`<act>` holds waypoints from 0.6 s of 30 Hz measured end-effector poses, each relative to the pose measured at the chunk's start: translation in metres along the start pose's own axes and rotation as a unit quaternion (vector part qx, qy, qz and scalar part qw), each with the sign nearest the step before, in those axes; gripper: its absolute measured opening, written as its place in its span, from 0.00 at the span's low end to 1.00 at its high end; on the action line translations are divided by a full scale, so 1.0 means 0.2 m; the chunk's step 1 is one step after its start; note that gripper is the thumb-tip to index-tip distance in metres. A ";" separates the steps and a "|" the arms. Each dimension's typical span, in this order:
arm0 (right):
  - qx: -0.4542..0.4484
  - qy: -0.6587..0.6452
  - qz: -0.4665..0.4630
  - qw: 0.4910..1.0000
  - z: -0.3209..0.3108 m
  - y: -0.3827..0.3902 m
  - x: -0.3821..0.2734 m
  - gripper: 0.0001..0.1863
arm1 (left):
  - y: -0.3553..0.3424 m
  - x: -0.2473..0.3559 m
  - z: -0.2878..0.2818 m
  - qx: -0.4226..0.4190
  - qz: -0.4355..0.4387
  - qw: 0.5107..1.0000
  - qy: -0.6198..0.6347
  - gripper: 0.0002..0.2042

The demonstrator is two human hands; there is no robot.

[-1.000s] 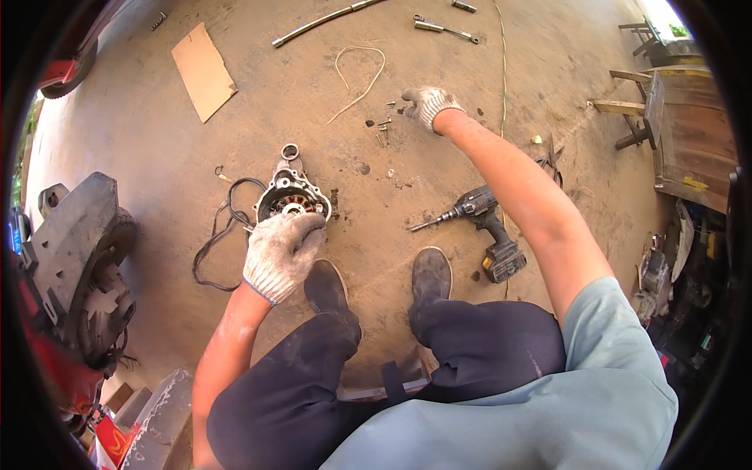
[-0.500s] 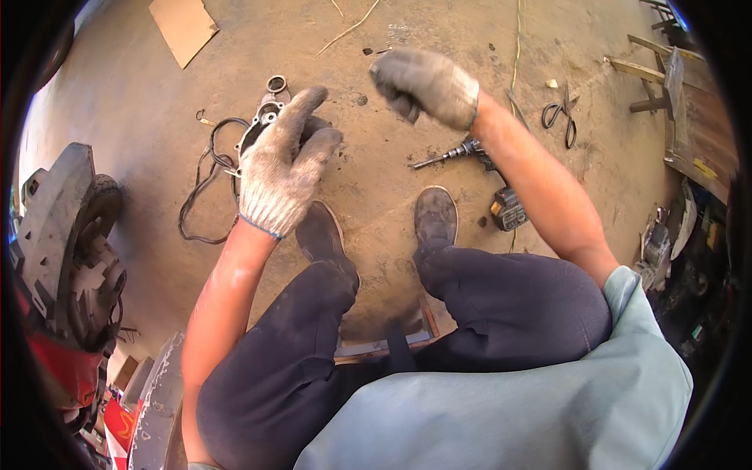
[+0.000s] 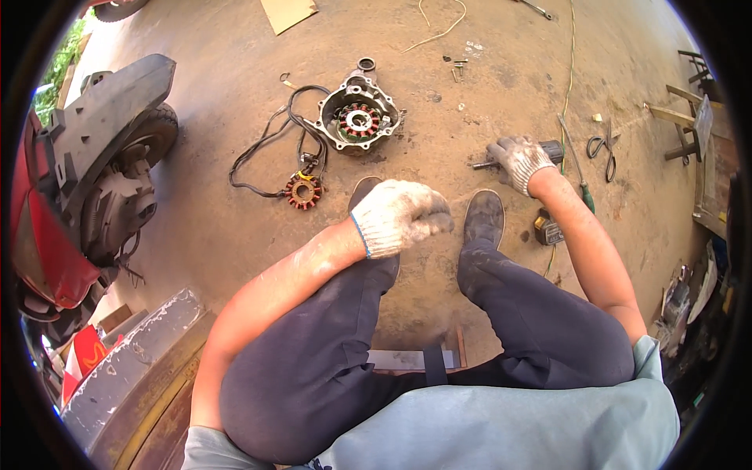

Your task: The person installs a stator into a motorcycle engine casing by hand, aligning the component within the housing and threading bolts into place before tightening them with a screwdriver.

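My right hand (image 3: pixel 521 163), in a grey-white knitted glove, is closed over the body of a cordless drill (image 3: pixel 553 150) lying on the floor. The drill's dark battery (image 3: pixel 548 227) shows below the wrist. My left hand (image 3: pixel 401 218), gloved alike, hovers above my left shoe with loosely bent fingers and nothing visible in them. Beyond it lies a metal engine cover (image 3: pixel 381 94) with a copper-wound stator (image 3: pixel 359 120) inside. A second stator (image 3: pixel 303 192), attached to black wires (image 3: pixel 244 186), lies to the left of it.
Right of the drill lie a green-handled screwdriver (image 3: pixel 587 197) and black scissors (image 3: pixel 601 157). Small bolts (image 3: pixel 457 70) lie farther off, near a cardboard piece (image 3: pixel 288 12). A red vehicle (image 3: pixel 59 235) with a tyre stands at left; a wooden frame (image 3: pixel 709 168) stands at right.
My right hand has come down onto the drill. My left hand has drawn back from the engine cover toward me, uncovering it. The view has shifted left.
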State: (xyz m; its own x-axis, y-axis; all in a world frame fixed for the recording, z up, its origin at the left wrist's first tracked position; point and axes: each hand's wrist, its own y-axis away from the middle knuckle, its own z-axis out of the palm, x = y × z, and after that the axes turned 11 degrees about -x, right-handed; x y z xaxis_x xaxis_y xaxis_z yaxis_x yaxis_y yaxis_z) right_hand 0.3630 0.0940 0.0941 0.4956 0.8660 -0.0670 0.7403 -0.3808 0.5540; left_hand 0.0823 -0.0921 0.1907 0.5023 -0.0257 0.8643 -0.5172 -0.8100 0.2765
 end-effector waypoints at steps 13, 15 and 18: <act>-0.001 -0.160 0.001 0.987 0.26 -0.17 0.07 0.15 | 0.12 -0.08 0.10 -0.030 -0.095 0.994 0.033 0.14; 0.046 -0.280 0.050 0.957 0.19 -0.16 -0.01 0.14 | 0.12 -0.11 0.09 0.010 -0.085 0.995 0.061 0.14; 0.020 -0.527 0.063 0.847 0.02 -0.07 -0.16 0.15 | 0.11 -0.15 0.07 0.052 -0.159 0.973 0.159 0.14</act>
State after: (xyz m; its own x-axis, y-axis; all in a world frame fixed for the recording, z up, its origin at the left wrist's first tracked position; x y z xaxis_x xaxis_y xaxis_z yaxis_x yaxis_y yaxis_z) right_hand 0.3386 0.0710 0.0845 0.6865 0.0541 -0.7251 0.6551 -0.4787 0.5845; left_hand 0.0646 -0.1175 0.1659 0.3774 0.4046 0.8330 -0.2900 -0.8026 0.5213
